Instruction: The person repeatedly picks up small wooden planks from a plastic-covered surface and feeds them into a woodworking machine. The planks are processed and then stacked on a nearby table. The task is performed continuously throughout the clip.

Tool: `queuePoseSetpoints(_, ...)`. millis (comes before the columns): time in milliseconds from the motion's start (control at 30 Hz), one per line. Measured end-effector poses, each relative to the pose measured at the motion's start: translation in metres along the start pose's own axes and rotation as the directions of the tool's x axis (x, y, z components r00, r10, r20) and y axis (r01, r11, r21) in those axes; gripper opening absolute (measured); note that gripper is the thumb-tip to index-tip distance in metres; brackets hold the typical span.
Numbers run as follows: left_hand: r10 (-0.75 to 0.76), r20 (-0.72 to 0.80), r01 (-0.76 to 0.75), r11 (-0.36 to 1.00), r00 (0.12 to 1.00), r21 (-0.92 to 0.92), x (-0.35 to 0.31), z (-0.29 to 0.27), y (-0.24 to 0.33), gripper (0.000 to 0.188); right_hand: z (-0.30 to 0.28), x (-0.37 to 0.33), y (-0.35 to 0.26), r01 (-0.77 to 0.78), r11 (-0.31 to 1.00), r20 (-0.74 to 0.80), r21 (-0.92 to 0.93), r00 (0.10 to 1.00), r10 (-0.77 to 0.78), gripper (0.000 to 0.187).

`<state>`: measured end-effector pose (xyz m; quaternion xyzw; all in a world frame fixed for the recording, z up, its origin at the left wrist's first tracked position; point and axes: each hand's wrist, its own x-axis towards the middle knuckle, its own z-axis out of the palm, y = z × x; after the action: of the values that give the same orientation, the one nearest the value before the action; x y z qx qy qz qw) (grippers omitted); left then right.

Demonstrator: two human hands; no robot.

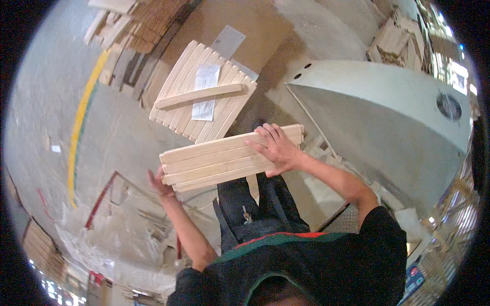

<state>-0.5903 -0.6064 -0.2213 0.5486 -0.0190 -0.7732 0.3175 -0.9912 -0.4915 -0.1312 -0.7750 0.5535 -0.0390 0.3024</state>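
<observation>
A row of several pale wooden slats (219, 159), lying side by side, is held between my two hands in front of my legs, its right end slightly higher in the picture. My left hand (162, 184) grips the left end, part of it hidden behind the wood. Across the upper face near the right end, my right hand (278, 149) is closed over the slats, fingers on the far edge. Just beyond lies a stack of similar slats (176, 115), with a printed paper sheet (205, 109) on top. A single loose slat (199, 96) rests diagonally over the sheet.
Brown board (204, 25) lies under and behind the stack. At right stands a large pale machine housing (377, 107) with a round fan vent (449, 106). More wood is piled at the far left (153, 25). A yellow floor line (84, 122) runs at left, near clear plastic wrapping (117, 229).
</observation>
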Motion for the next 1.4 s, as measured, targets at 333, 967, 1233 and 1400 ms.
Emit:
queuePoseSetpoints(333, -0.363, 0.576, -0.32, 0.563, 0.733, 0.762, 0.001, 0.155, 0.008, 0.062, 0.028, -0.209, -0.241, -0.619, 0.701, -0.385, 0.353, 0.587, 0.712, 0.117)
queuePoseSetpoints(967, -0.874, -0.211, -0.105, -0.183, -0.437, 0.977, -0.415, 0.211, -0.447, 0.046, 0.195, -0.276, -0.495, -0.111, -0.321, -0.057, 0.941, -0.984, 0.171, 0.117)
queuePoseSetpoints(1233, -0.736, -0.64, -0.363, -0.546, -0.222, 0.755, -0.481, 0.049, -0.477, 0.084, 0.205, -0.402, -0.463, 0.475, -0.455, 0.36, 0.753, -0.877, -0.318, 0.111)
queuePoseSetpoints(1400, -0.308, -0.453, 0.141, -0.921, -0.837, 0.364, -0.425, 0.022, -0.533, 0.079, 0.196, -0.464, -0.433, 0.598, -0.466, 0.489, 0.651, -0.801, -0.346, 0.111)
